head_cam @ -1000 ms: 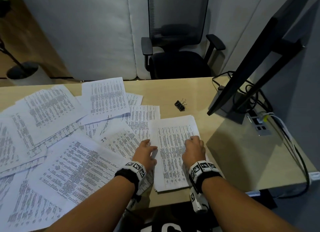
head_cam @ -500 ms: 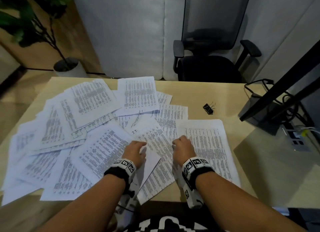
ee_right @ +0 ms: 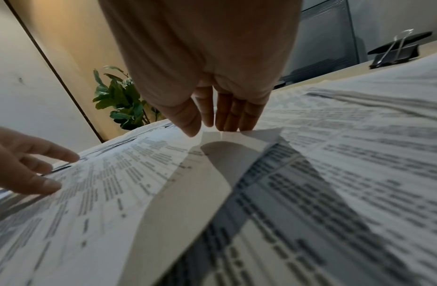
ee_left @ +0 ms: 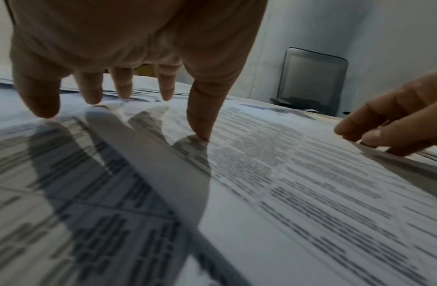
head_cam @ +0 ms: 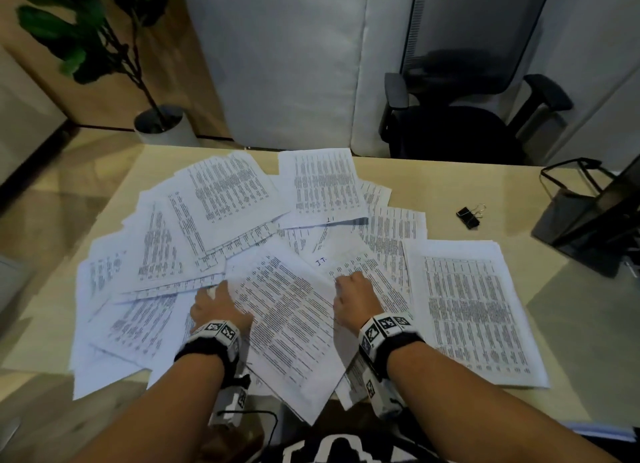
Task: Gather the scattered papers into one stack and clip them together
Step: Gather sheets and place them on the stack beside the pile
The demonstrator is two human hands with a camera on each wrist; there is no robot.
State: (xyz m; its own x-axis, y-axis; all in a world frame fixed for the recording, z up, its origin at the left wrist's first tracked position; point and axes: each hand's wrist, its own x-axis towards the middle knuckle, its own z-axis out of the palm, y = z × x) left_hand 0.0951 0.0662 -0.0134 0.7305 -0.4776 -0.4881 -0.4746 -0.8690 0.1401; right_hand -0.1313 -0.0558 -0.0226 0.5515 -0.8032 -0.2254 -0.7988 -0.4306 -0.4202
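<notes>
1. The left hand [head_cam: 219,307] lies spread on the left edge of a sheet [head_cam: 291,320], fingers wide, thumb [ee_left: 200,116] pressing down.
2. The right hand [head_cam: 353,298] pinches that sheet's raised right edge between thumb and fingers.
3. Loose papers [head_cam: 221,199] fan over the desk [head_cam: 450,182]; a stack [head_cam: 474,310] lies at right.
4. The clip [head_cam: 468,215] sits behind the stack, apart.

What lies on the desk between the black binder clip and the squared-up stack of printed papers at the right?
Only bare beige desk separates the black binder clip from the squared-up paper stack, as the head view shows.
</notes>
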